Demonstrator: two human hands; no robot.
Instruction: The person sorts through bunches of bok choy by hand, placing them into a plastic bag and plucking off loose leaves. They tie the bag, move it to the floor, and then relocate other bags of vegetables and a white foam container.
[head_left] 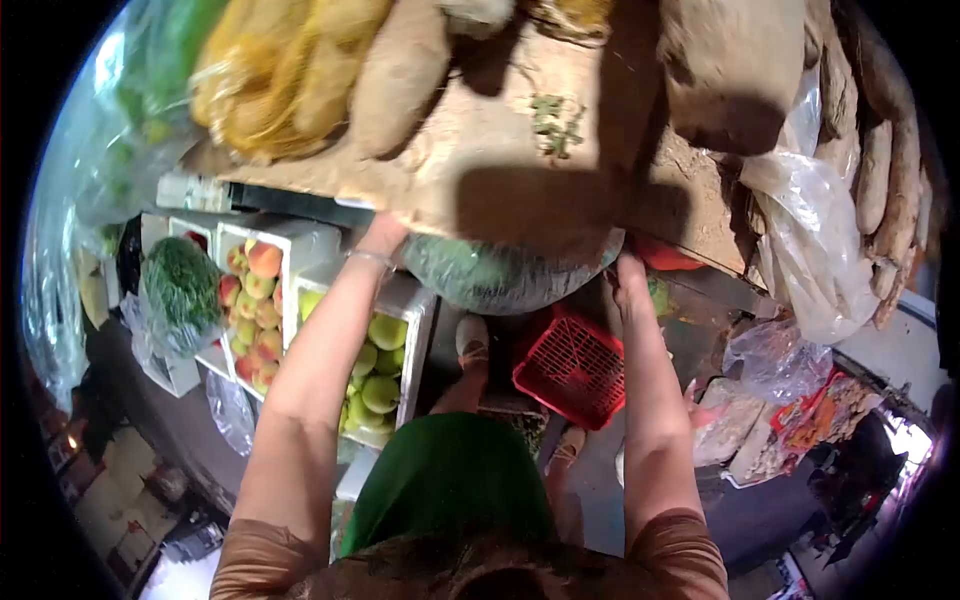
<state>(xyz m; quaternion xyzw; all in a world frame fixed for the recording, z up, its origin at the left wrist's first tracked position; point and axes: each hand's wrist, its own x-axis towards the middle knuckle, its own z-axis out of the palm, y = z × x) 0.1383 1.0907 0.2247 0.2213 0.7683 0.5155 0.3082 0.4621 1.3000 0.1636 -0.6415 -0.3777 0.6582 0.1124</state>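
A large clear plastic bag of green vegetables [500,278] is held low against the front edge of the cardboard-covered counter [420,195], which hides its far side. My left hand [385,236] is at the bag's left end, its fingers out of sight under the cardboard. At the right end, my right hand [630,278] grips the bag from the side, with most of its fingers hidden. The kind of greens inside cannot be made out through the plastic.
Below stands a red plastic crate [572,368]. White foam boxes hold peaches [258,300] and green round fruit [380,375] at left, beside a bagged green bundle [178,285]. Large tubers [402,80] and a yellow net bag [280,85] lie on the counter; long roots [875,175] lie right.
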